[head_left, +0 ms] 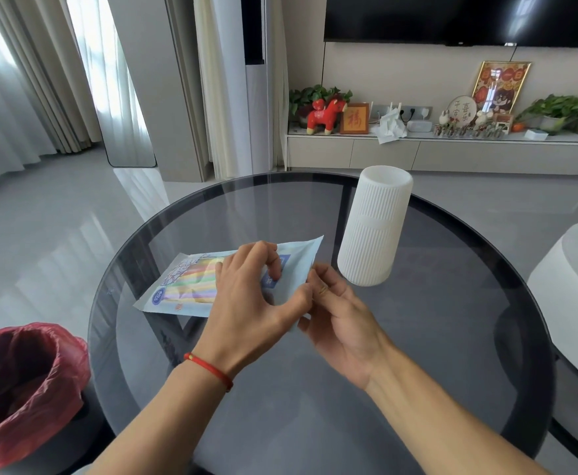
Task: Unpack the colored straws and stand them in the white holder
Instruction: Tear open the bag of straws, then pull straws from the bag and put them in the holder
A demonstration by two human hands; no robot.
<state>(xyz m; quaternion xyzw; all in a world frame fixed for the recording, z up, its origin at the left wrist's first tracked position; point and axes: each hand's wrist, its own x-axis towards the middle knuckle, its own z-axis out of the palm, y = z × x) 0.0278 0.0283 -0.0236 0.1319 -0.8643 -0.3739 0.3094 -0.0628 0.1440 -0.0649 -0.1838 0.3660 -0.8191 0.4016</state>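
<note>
A flat plastic packet of colored straws (pixel 188 286) lies on the round glass table (pixel 315 389), its far end lifted a little. My left hand (pixel 246 303) rests over the packet's middle and pinches its near right edge. My right hand (pixel 335 310) pinches the same edge of the packet from the right. The straws show through the packet as rainbow stripes. A tall white ribbed holder (pixel 374 228) stands upright on the table, just right of the packet and beyond my right hand. Nothing shows above its rim.
A bin lined with a red bag (pixel 23 389) stands on the floor at the table's left. A white round seat (pixel 575 289) is at the right edge. Behind the table runs a low TV cabinet (pixel 452 152) with ornaments and plants.
</note>
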